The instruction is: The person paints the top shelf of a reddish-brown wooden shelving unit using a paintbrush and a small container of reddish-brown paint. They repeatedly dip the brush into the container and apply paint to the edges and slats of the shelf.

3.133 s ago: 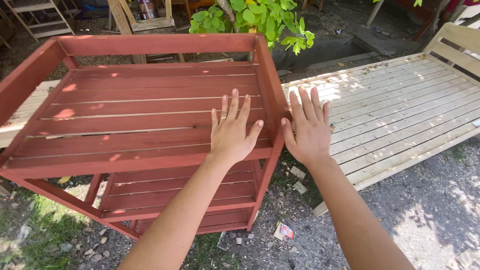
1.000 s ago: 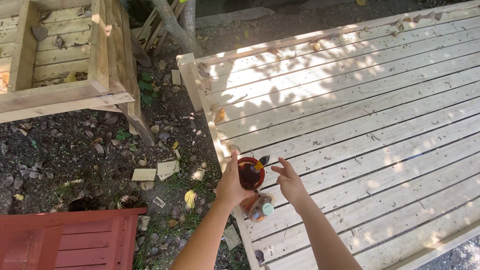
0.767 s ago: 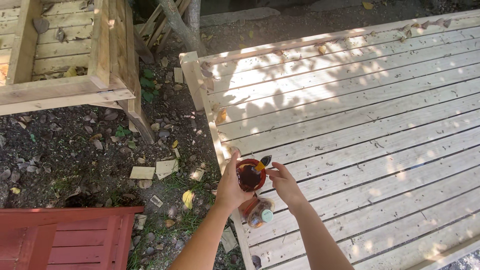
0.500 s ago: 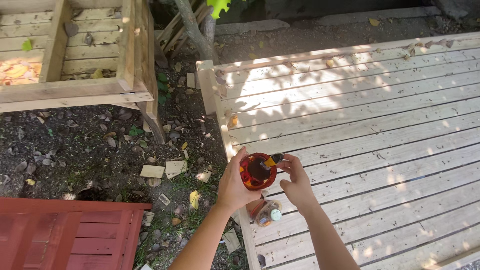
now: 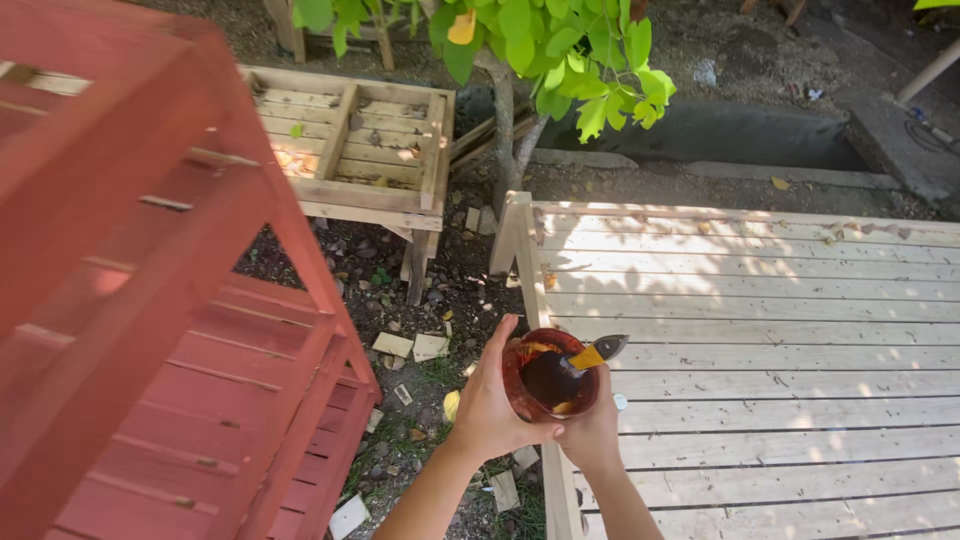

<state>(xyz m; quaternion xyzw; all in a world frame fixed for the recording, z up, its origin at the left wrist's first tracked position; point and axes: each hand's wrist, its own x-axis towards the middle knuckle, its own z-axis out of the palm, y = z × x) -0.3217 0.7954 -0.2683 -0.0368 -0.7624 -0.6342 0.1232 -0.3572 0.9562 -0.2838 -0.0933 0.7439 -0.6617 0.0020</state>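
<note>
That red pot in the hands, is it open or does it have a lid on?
Open. The red pot has no lid: you look straight down onto dark paint inside, and a brush leans out over its rim. Both hands hold it.

Outdoor woodworking yard, slatted wooden platform [image 5: 760,300], red-painted rack [image 5: 150,330]

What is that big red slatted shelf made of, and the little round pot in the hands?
The big red slatted shelf looks like wood painted matte red: slats and frame boards show. The small round red-smeared pot is probably plastic, but paint covers it, so I can't be sure.
</note>
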